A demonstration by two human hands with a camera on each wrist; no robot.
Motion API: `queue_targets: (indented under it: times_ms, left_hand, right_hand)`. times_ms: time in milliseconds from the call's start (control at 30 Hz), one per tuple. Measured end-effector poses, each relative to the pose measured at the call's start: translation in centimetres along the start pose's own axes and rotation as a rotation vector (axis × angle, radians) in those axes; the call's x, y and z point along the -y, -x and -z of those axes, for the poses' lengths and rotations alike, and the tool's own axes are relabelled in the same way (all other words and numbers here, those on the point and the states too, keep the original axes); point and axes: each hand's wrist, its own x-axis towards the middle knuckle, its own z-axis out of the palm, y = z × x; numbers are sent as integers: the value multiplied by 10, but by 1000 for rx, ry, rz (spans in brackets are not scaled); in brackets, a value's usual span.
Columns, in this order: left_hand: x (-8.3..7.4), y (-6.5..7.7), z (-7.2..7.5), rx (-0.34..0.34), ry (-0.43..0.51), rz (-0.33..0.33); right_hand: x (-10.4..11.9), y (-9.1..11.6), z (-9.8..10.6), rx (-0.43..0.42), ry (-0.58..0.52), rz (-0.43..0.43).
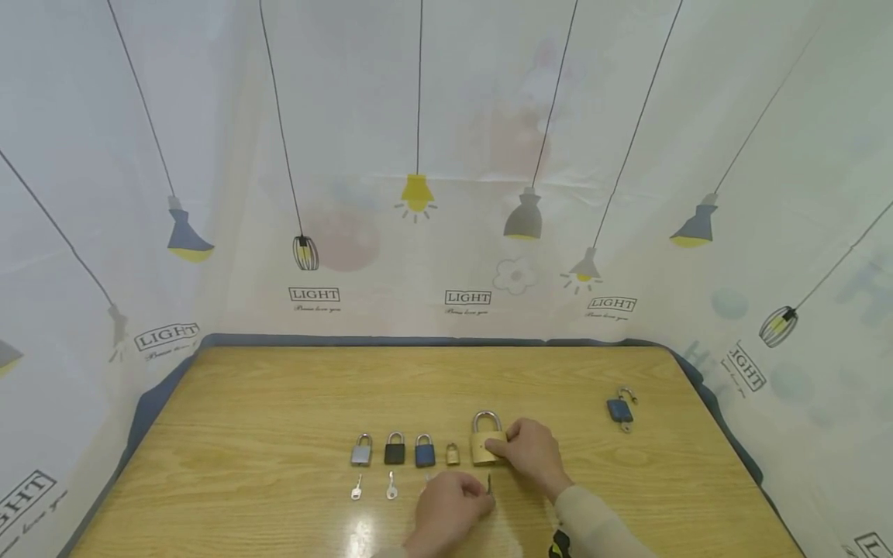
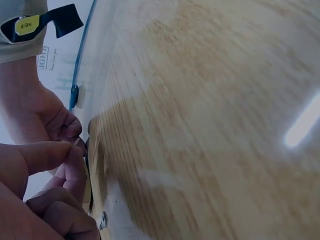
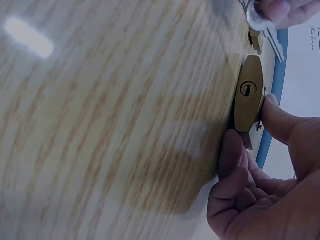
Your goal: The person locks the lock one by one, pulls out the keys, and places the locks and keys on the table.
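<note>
A large brass padlock (image 1: 480, 449) lies on the table with its shackle pointing away. My right hand (image 1: 536, 456) grips its right side, the thumb on its face. In the right wrist view the keyhole in the brass padlock's underside (image 3: 247, 107) faces out. My left hand (image 1: 449, 505) pinches a key (image 1: 489, 485) by its head just below the padlock. The key's blade (image 3: 274, 44) is bare and apart from the keyhole. In the left wrist view, fingers hide most of the key.
Left of the brass padlock runs a row: a silver padlock (image 1: 360, 454), a black padlock (image 1: 394, 453), a blue padlock (image 1: 425, 455) and a small brass padlock (image 1: 453, 455). Two keys, one silver (image 1: 356, 489) and another (image 1: 392, 488), lie below. An opened blue padlock (image 1: 618, 410) sits far right.
</note>
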Motion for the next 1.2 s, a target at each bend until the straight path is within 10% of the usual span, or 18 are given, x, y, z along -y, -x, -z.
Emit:
queue_targets:
  times_ms: [1200]
  left_hand:
    - [-14, -14, -19, -119, -250, -57]
  right_hand:
    - [-40, 5, 47, -55, -11, -73]
